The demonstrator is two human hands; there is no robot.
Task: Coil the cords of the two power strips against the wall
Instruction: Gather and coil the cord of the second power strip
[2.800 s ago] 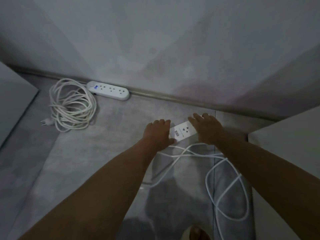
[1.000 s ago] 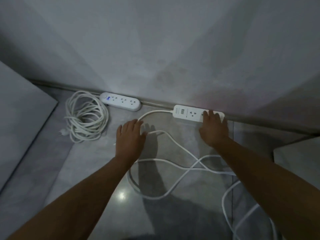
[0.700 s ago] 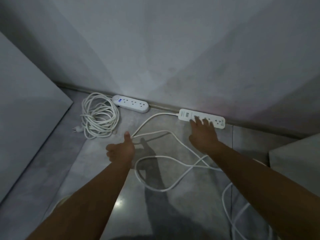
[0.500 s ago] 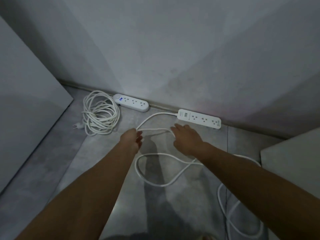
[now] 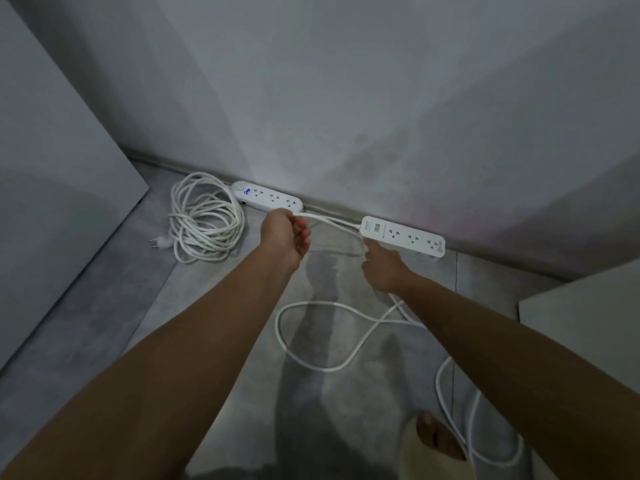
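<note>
Two white power strips lie along the base of the wall. The left strip (image 5: 266, 196) has a blue lit switch, and its cord (image 5: 204, 218) sits coiled on the floor beside it with the plug (image 5: 158, 242) sticking out. The right strip (image 5: 401, 235) is rectangular. Its cord (image 5: 311, 344) runs leftward from the strip's end, then trails in loose loops over the floor toward the lower right. My left hand (image 5: 285, 235) is raised, fingers curled around this cord near the left strip. My right hand (image 5: 381, 265) pinches the same cord just below the right strip.
A grey panel (image 5: 52, 188) leans at the left, and a pale block (image 5: 585, 327) stands at the right. The floor is grey tile (image 5: 214, 306). A foot in a light slipper (image 5: 433, 441) shows at the bottom, next to the trailing cord.
The right strip has been pushed against the wall. Both hands left it, took hold of its cord and lifted a length of it up toward the wall.
</note>
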